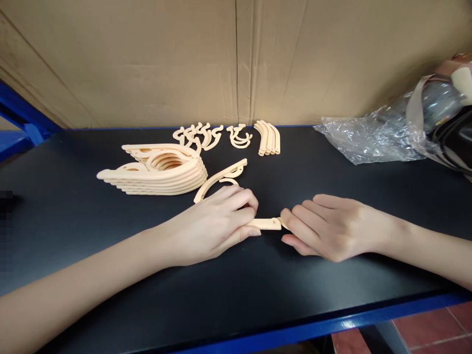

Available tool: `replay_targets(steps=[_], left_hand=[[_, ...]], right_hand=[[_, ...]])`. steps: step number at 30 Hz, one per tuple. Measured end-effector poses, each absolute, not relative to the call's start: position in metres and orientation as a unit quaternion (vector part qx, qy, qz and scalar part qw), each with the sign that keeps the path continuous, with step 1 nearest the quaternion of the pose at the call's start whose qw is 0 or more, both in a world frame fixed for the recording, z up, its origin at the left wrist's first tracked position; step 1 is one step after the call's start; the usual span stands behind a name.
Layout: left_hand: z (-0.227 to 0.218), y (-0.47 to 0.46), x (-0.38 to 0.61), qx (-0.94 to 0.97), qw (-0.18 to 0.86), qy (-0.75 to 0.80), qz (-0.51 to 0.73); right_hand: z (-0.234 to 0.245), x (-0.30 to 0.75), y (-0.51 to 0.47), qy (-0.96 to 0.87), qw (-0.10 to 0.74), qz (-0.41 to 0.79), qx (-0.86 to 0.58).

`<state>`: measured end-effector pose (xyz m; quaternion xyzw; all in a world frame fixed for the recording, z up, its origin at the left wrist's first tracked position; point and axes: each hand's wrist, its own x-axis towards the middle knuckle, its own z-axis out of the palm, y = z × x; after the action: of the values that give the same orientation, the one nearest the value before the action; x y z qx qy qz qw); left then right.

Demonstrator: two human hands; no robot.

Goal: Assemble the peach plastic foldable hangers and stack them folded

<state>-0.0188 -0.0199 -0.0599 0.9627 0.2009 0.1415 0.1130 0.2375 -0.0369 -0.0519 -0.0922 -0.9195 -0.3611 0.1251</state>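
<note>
My left hand [224,223] is closed round a cream plastic hanger arm [267,224], whose flat end with a small round hole sticks out to the right. My right hand [324,226] pinches a small cream piece [283,223] that meets this end; most of it is hidden by the fingers, so I cannot tell its kind. Just beyond my left hand lies another hanger arm [221,177], curved, with a loop on it. To its left is a neat stack of folded cream hangers [165,174].
Along the back of the black table [147,305] lie loose hanger hooks [212,140], more hooks [240,137] and several curved arms [271,140]. A crumpled clear plastic bag [365,140] is at the back right. Cardboard [165,59] stands behind; a blue edge [332,327] runs along the front.
</note>
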Motion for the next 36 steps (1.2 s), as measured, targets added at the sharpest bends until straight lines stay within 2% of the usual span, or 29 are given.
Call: replay_targets(steps=[17,27,36], left_hand=[[-0.059,-0.019,-0.019,0.961,0.129,0.199,0.142],[-0.058,-0.019,-0.021,0.933,0.163,0.250,0.204],[-0.057,-0.020,-0.017,0.923,0.099,0.309,0.208]], right_hand=[[-0.052,0.239,-0.040,-0.918,0.146,-0.365,-0.056],[-0.048,0.229,-0.053,-0.958,0.166,-0.235,-0.009],[-0.051,0.226,-0.050,-0.989,0.123,-0.038,-0.069]])
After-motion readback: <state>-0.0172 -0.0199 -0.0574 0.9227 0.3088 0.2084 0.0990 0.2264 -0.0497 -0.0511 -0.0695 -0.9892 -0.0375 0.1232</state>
